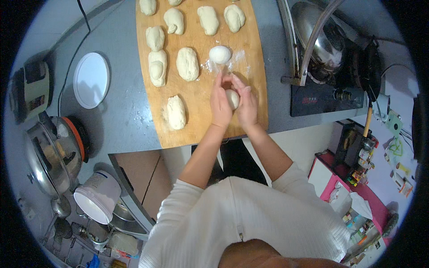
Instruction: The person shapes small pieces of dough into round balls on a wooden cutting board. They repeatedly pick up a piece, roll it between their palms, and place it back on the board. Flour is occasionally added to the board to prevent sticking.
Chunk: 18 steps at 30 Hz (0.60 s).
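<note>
Both my hands cup a ball of dough [232,99] on the wooden board [207,114], near its right edge. My left hand [221,104] lies along the ball's left side and my right hand [246,102] along its right side, fingertips nearly meeting beyond it. Just past my fingertips sits a smooth, floured dough ball [220,55], with loose flour around it. To the left lie an oval dough piece [187,64], a folded piece [157,68] and a nearer long piece [176,112]. Several more pieces of dough rest at the board's far part.
On the left of the grey counter [125,110] are a white round lid [91,80], a kitchen scale [33,90], a lidded metal pan [55,154] and a white plastic bucket [97,197]. A stove [325,100] with a metal wok [318,37] stands on the right.
</note>
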Each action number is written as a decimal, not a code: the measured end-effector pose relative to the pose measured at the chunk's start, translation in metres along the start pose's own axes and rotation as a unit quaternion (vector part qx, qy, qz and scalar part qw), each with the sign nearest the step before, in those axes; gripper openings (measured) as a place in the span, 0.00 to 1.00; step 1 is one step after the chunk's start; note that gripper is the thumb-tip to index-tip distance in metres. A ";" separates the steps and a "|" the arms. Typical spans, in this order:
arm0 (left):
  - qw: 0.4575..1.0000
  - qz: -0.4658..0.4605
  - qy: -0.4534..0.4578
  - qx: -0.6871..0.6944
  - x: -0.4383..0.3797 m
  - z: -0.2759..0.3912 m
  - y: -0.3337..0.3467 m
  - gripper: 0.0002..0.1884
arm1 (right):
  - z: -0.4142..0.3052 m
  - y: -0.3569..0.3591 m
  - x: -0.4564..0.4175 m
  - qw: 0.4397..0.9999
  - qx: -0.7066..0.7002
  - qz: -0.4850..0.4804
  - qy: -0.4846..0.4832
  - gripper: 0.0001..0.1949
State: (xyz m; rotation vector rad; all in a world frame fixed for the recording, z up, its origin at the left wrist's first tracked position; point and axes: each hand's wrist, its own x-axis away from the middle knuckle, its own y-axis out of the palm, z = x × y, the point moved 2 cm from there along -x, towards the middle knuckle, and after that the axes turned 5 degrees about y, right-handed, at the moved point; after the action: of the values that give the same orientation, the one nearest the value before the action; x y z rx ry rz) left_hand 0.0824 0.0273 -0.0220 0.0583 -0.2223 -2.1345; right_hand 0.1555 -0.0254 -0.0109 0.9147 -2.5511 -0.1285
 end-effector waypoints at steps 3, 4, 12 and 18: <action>0.990 0.100 -0.014 0.095 0.012 0.005 -0.013 0.36 | -0.008 -0.006 0.000 0.995 0.095 -0.006 -0.040 0.17; 0.987 0.131 -0.002 0.092 0.013 0.006 -0.019 0.37 | -0.018 0.000 0.002 0.962 0.238 -0.052 -0.120 0.16; 0.991 0.134 0.014 0.012 0.038 0.009 -0.043 0.33 | -0.015 0.026 0.005 0.719 0.577 -0.116 -0.370 0.11; 0.994 0.109 0.018 -0.007 0.041 -0.007 -0.055 0.31 | -0.028 0.029 0.007 0.712 0.613 -0.137 -0.313 0.15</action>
State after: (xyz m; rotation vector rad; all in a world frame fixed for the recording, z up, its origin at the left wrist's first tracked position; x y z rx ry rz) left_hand 0.0153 0.0214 -0.0374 0.0623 -0.1830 -1.9155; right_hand 0.1454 -0.0059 0.0238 1.9493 -2.8834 1.6321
